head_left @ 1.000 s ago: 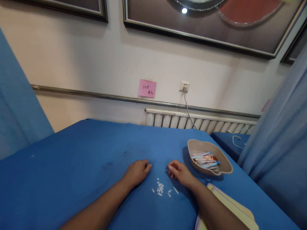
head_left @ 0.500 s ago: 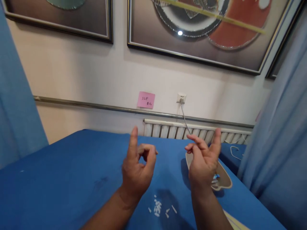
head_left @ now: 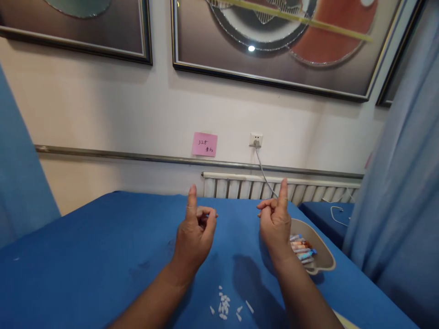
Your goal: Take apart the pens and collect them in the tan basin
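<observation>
My left hand is raised above the blue-covered table, its index finger pointing straight up. The other fingers curl in toward the thumb, and I see nothing in them. To its right, my right hand points its index finger up as well, the remaining fingers folded toward the left; nothing shows in it. Behind that wrist stands a beige bowl, partly covered by the hand and arm. Several slim sticks or tubes with blue, orange and whitish parts lie inside. Small white slender pieces are scattered between my forearms.
A pink note sticks to the wall near a socket with a cable plugged in. A metal rail and a radiator run behind the table. Blue curtains hang at both sides. A yellowish flat edge shows at lower right.
My right hand has moved left and turned, its spread fingers now folded except the index. More of the bowl's contents shows. The left hand's curled fingers have drawn in closer. The view has shifted slightly.
</observation>
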{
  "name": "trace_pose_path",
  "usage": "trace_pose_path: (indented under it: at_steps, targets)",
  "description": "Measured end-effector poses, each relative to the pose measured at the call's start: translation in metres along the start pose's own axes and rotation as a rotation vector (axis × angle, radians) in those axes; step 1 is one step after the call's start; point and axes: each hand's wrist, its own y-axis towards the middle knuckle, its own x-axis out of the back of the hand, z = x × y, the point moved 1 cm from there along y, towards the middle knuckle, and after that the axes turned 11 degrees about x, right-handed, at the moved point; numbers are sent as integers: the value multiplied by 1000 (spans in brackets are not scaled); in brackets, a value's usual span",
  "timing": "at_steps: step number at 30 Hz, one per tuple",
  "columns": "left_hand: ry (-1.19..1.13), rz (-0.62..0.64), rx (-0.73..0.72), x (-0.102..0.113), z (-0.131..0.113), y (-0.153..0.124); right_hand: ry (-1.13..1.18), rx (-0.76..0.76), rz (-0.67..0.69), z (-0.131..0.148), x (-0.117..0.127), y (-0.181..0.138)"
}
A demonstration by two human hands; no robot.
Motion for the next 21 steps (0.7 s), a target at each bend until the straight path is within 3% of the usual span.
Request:
trace_pose_path:
  at_steps: [4,21]
  targets:
    - [29,12,-66,-2,1,-4,15,-5,14,4,-3,-3]
    - [125,93,-52,-11,6,-6,60,-25,134,9,-7,-6]
